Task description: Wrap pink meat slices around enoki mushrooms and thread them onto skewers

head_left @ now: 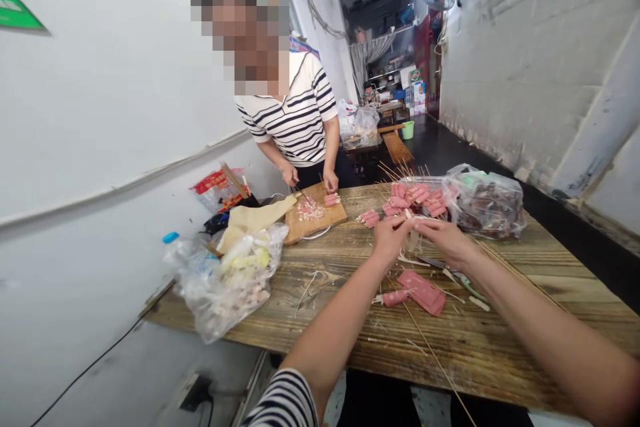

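Note:
My left hand and my right hand meet over the wooden table, fingers pinched together around a thin bamboo skewer and a small piece I cannot make out. Just beneath them lie a pink sausage stick, flat pink meat slices and loose bamboo skewers. Beyond my hands sits a pile of finished pink sausage skewers. Across the table a person in a striped shirt cuts sausage on a wooden cutting board.
A clear plastic bag of food with a blue-capped bottle lies at the table's left end. Another plastic bag with dark contents rests at the far right. White walls flank both sides; a cluttered room opens behind.

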`<state>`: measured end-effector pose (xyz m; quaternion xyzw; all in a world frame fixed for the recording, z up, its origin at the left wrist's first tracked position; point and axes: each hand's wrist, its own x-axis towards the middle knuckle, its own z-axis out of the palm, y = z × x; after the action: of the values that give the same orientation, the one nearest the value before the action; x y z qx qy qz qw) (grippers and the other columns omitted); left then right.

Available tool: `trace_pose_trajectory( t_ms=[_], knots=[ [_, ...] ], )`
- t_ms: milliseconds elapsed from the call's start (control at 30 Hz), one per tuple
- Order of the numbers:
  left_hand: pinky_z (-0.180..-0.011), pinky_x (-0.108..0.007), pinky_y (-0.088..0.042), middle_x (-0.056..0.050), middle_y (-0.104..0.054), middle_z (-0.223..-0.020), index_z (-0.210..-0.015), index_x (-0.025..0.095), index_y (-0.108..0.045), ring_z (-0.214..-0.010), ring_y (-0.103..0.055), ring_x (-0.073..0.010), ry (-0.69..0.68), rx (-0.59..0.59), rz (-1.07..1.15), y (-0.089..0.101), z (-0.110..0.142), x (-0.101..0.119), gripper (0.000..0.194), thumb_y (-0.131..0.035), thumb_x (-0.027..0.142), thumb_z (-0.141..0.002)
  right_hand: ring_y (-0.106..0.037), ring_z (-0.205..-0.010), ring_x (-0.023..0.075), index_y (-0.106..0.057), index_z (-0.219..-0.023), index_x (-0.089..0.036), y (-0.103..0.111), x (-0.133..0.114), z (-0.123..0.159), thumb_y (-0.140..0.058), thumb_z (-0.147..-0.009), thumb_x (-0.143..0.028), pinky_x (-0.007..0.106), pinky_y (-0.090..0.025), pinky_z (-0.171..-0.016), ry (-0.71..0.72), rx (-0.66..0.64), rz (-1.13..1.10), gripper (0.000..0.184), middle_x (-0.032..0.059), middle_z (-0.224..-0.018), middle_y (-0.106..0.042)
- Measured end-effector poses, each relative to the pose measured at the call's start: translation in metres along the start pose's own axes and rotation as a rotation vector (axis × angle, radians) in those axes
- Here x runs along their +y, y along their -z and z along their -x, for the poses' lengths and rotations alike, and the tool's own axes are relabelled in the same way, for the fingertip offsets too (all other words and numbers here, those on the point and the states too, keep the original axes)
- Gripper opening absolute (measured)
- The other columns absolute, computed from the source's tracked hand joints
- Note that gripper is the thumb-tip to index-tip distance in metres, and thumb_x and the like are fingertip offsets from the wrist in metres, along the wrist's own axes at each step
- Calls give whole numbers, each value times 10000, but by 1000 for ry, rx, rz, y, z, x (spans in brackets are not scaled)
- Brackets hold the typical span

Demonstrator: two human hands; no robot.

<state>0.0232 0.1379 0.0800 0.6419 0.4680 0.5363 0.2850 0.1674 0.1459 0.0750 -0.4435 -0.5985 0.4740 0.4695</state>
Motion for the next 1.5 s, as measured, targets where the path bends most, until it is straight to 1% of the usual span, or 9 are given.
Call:
trace_pose_trajectory(
  t_ms=[167,367,500,700,900,1033,1167,1333,1500],
  knots=[
    [-865,-307,-484,-30,-733,-823,-767,171,-777,-855,-648,-182,9,47,-124,13,-5,-7,159,-683,295,-798,-647,-835,243,-758,-811,-220,10,-14,-10,-739,-586,-509,346,-473,-792,30,-62,242,367,62,-881,-735],
    [-703,-239,-462,4,-717,-717,-845,163,-777,-688,-617,-148,-16,-197,-233,29,-9,1,211,-618,300,-836,-483,-471,131,-737,-959,-181,9,-47,-13,-609,-752,-461,260,-349,-512,160,-151,492,371,-19,-500,-577],
    [-620,-192,-406,33,-657,-632,-796,139,-764,-603,-555,-114,4,-300,-202,48,1,7,243,-595,308,-838,-454,-454,113,-677,-623,-177,-11,-56,-10,-601,-753,-374,251,-313,-470,167,-154,460,248,-6,-464,-557],
    [-635,-187,-406,27,-662,-618,-774,136,-737,-613,-560,-115,79,-299,-174,84,26,6,286,-559,343,-859,-586,-555,181,-649,-650,-196,-37,-49,-7,-563,-786,-338,314,-466,-551,81,-263,285,215,36,-575,-642],
    [-598,-205,-405,25,-581,-541,-660,120,-641,-519,-520,-96,234,-312,68,106,31,8,302,-613,380,-811,-597,-997,240,-671,-1099,-203,-60,-51,-4,-514,-815,-176,399,-424,-878,769,-367,772,326,98,-1104,-680],
    [-573,-202,-386,28,-542,-546,-596,131,-573,-507,-483,-79,261,-441,152,119,31,15,357,-633,422,-793,-580,-816,236,-690,-952,-140,-69,-55,1,-475,-865,-146,383,-370,-812,977,-454,1122,232,120,-836,-681],
    [-537,-205,-364,26,-536,-512,-627,141,-613,-487,-475,-92,178,-477,-74,131,36,22,351,-554,389,-869,-542,-720,196,-681,-816,-152,-69,-54,1,-478,-862,-113,330,-324,-737,1015,-423,1200,212,89,-734,-649],
    [-618,-237,-426,-34,-656,-634,-715,169,-695,-606,-577,-153,-93,-345,-541,133,44,27,288,-508,263,-912,-553,-715,191,-680,-776,-152,-68,-56,1,-485,-866,-131,305,-317,-703,918,-437,1166,215,89,-726,-660],
    [-746,-276,-468,-89,-692,-763,-786,169,-722,-737,-634,-212,-154,-255,-773,136,49,28,257,-505,225,-911,-578,-784,215,-711,-796,-164,-71,-59,0,-459,-913,-219,314,-342,-720,805,-420,1143,283,105,-791,-684]
  ],
)
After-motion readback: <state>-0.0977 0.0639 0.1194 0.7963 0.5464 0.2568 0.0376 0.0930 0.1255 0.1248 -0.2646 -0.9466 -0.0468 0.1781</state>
